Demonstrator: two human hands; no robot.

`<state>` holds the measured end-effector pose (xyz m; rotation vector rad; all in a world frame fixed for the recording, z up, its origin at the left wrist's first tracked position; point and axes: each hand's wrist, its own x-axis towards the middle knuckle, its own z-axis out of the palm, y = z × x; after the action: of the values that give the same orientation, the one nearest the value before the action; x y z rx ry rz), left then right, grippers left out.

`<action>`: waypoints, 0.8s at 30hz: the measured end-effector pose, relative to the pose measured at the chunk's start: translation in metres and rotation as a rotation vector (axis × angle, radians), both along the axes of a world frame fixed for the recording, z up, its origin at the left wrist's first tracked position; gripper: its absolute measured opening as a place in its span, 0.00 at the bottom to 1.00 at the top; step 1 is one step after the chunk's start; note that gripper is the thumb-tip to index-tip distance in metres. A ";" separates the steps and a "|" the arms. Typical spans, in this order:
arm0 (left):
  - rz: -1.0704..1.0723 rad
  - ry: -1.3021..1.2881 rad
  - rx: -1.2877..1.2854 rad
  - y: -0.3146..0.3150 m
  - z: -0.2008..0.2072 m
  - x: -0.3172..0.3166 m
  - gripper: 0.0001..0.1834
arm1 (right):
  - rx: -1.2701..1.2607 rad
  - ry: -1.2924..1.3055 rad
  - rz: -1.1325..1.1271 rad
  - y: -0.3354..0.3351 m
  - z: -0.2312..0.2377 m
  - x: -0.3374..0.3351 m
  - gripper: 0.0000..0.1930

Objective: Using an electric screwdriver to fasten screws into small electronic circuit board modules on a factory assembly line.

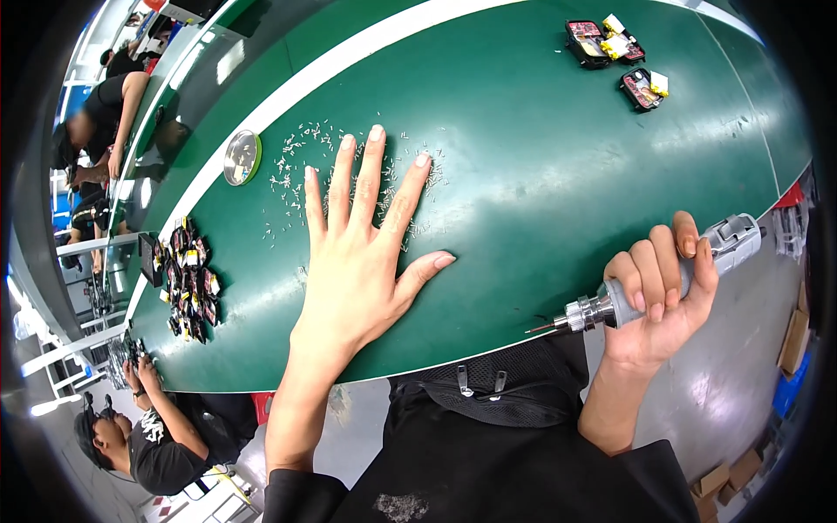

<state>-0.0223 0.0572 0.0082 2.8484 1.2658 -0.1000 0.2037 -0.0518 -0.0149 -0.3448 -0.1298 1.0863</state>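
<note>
My left hand (353, 253) lies palm down with its fingers spread over a scatter of tiny pale screw-like pieces (301, 144) on the green tabletop (523, 166). Nothing is gripped in it. At the near right edge of the table, my right hand (658, 288) is wrapped round a grey electric screwdriver (623, 301). The tool's thin bit points left, just over the table's edge. Beside the scattered pieces, to the left, is a small round clear dish (242, 158) with a green rim.
A heap of small black devices with yellow-and-white parts (190, 279) lies at the left. Several similar open black cases (602, 42) sit at the far right. A co-worker in black (166, 436) works at the left end; another person (105, 122) is across the table. Cardboard boxes (732, 475) stand on the floor.
</note>
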 end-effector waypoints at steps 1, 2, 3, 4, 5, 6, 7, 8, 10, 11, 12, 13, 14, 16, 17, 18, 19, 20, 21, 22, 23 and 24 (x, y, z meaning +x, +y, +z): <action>-0.002 0.001 0.001 0.001 0.000 -0.001 0.43 | -0.001 0.005 -0.007 0.000 0.000 0.000 0.10; 0.020 -0.034 0.017 0.003 0.000 -0.004 0.42 | 0.000 0.006 -0.009 0.000 0.000 0.000 0.10; 0.041 -0.070 0.034 0.005 0.001 -0.006 0.42 | -0.003 0.008 -0.008 0.001 0.000 0.000 0.10; 0.045 -0.071 0.039 0.004 0.001 -0.008 0.41 | -0.008 0.009 -0.005 0.001 -0.001 0.000 0.10; 0.044 -0.072 0.038 0.003 0.001 -0.006 0.41 | -0.009 0.009 -0.006 0.002 -0.001 0.000 0.10; 0.021 -0.035 0.027 0.001 0.002 -0.004 0.41 | 0.022 -0.002 0.011 0.002 -0.003 0.000 0.09; 0.002 0.006 0.021 -0.001 0.005 -0.003 0.40 | 0.059 -0.010 0.034 0.004 -0.002 0.000 0.09; 0.001 0.012 0.029 -0.001 0.002 -0.004 0.40 | 0.063 -0.007 0.036 0.004 -0.001 0.000 0.09; 0.015 -0.020 0.037 -0.001 0.002 -0.008 0.40 | -0.013 0.028 -0.005 0.002 -0.001 0.002 0.10; 0.025 -0.055 0.041 0.000 0.001 -0.011 0.40 | -0.015 0.020 -0.017 0.002 -0.002 0.003 0.10; 0.020 -0.075 0.069 0.002 -0.002 -0.014 0.40 | -0.016 0.016 -0.008 0.002 -0.003 0.005 0.10; 0.018 -0.070 0.088 0.002 0.002 -0.015 0.40 | -0.011 0.015 0.008 0.002 -0.002 0.006 0.10; 0.025 -0.079 0.086 0.002 0.004 -0.014 0.40 | -0.008 0.005 0.000 0.001 0.000 0.007 0.10; 0.046 -0.091 0.082 0.003 0.007 -0.015 0.41 | -0.002 0.026 0.013 0.000 0.004 0.006 0.10; 0.037 -0.168 0.077 0.002 0.010 -0.014 0.34 | -0.008 0.021 0.031 0.000 0.004 0.006 0.10; 0.030 -0.282 0.113 0.001 0.013 -0.009 0.31 | 0.004 0.004 0.050 0.001 0.002 0.006 0.10; 0.032 -0.387 0.154 0.001 0.014 -0.007 0.30 | 0.020 -0.005 0.079 0.004 -0.002 0.005 0.09; -0.020 -0.510 0.144 0.004 0.014 -0.004 0.24 | 0.019 -0.016 0.082 0.004 0.000 0.006 0.09; -0.072 -0.631 0.134 0.008 0.016 0.001 0.19 | 0.019 -0.026 0.088 0.005 0.003 0.007 0.09; -0.103 -0.725 0.184 0.014 0.016 0.018 0.08 | 0.037 -0.024 0.083 0.006 0.003 0.006 0.09; -0.110 -0.746 0.189 0.021 0.014 0.028 0.08 | 0.042 -0.045 0.076 0.007 0.001 0.007 0.09; -0.126 -0.725 0.069 0.027 0.012 0.037 0.07 | 0.040 -0.041 0.073 0.008 -0.002 0.008 0.09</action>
<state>0.0145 0.0846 0.0203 2.5937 0.9318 0.8957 0.2117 -0.0434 -0.0170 -0.3285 -0.2017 1.1476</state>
